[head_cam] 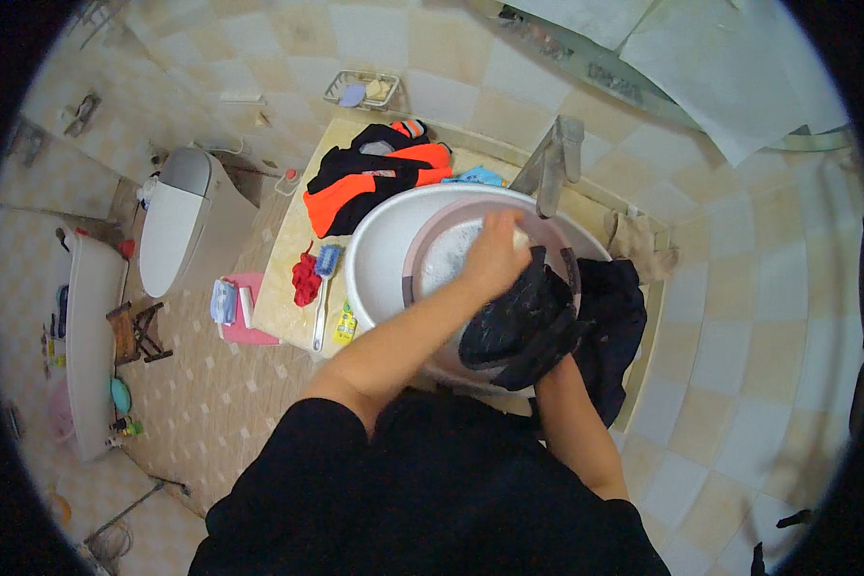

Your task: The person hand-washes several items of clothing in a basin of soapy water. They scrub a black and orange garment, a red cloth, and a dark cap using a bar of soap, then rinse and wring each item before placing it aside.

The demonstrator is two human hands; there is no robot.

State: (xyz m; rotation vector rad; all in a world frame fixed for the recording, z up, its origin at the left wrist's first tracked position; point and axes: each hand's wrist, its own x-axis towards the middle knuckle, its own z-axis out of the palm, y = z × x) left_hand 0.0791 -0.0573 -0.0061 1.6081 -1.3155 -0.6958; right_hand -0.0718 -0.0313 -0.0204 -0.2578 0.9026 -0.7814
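Observation:
A wet black garment bunches over the right side of a pinkish plastic basin, which sits inside a white oval washbasin. My right hand holds the garment up from beneath; cloth covers its fingers. My left hand is above the basin, just beyond the garment, its fingers curled around a pale object that looks like a bar of soap. Sudsy water shows in the basin. Above its far rim stands a grey metal faucet.
On the counter lie an orange-and-black garment, red cloth, a blue-bristled brush and a yellow packet. Dark cloth hangs over the right side. A wire soap rack is on the wall; a toilet stands left.

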